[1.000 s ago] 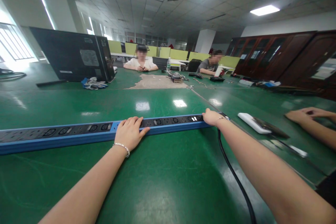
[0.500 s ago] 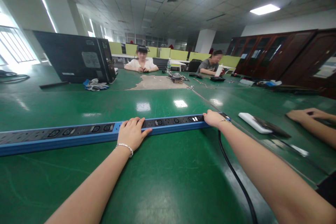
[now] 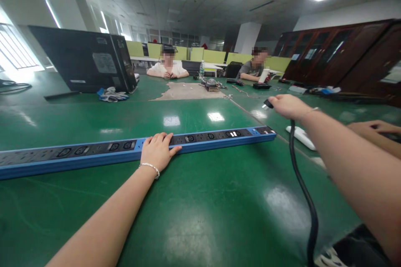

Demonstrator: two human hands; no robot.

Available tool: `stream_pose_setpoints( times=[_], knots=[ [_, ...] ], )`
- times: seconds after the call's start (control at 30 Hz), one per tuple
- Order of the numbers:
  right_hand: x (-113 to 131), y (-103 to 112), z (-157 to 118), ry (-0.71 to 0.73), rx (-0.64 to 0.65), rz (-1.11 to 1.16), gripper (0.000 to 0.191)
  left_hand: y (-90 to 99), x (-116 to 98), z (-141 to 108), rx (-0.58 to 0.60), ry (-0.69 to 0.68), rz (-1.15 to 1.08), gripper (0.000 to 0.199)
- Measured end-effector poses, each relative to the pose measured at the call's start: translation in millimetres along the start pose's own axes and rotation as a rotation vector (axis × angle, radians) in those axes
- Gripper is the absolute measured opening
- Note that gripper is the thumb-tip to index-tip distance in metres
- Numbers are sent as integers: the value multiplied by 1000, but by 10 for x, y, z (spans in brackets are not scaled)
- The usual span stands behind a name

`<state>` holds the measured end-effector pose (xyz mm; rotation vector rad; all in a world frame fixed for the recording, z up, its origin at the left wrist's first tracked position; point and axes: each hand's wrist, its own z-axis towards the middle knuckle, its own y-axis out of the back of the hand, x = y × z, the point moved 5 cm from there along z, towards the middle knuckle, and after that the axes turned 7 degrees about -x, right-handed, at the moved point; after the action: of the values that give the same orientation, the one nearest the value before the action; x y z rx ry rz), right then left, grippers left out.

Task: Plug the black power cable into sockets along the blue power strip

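Nearest you, the thick, smooth black cord [image 3: 308,204] bows down past the glossy, scuffed green tabletop [image 3: 194,200]. Next, the long blue power strip [image 3: 122,158], a straight bar with a dark socket face, runs from the left edge of view to right of centre. Your left hand [image 3: 158,150] is draped across it, fingers close together on top, thumb apart. And there's your right hand [image 3: 288,106], fingers clamped on the black plug [image 3: 268,104], metal prongs bare and pointing left, clear of the strip's right end.

Under that forearm sits a rounded white block [image 3: 302,137], partly hidden by your arm; another person's hands [image 3: 379,126] rest just right. Farther off, crumpled knit gloves [image 3: 112,94] lie by a boxy black computer tower [image 3: 87,60], beside a ragged tan patch [image 3: 188,91]. Beyond, two seated people, a clear bottle [image 3: 201,68] between them, and dark wooden cabinets [image 3: 338,50].
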<state>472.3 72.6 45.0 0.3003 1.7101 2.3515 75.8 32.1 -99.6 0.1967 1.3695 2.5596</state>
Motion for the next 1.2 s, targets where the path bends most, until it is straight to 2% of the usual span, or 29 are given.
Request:
stream_pose_setpoints(
  times=[0.07,0.17,0.23,0.4,0.53,1.2],
  knots=[
    [-102,148,2,-51,79,-3,53,-4,3,1,2,2,-6,59],
    [-178,89,-80,-83,113,-55,46,-12,6,1,1,-3,-15,60],
    [-205,-103,-136,-87,108,-68,43,-16,11,0,5,-1,-19,60],
    [-226,-689,-206,-59,189,-57,39,-3,11,1,1,-2,-5,59],
    [-214,-905,-204,-84,203,-52,41,-13,16,0,9,8,-12,58],
    [-122,-1117,-171,-106,225,-66,43,-16,15,1,5,11,-24,58]
  ],
)
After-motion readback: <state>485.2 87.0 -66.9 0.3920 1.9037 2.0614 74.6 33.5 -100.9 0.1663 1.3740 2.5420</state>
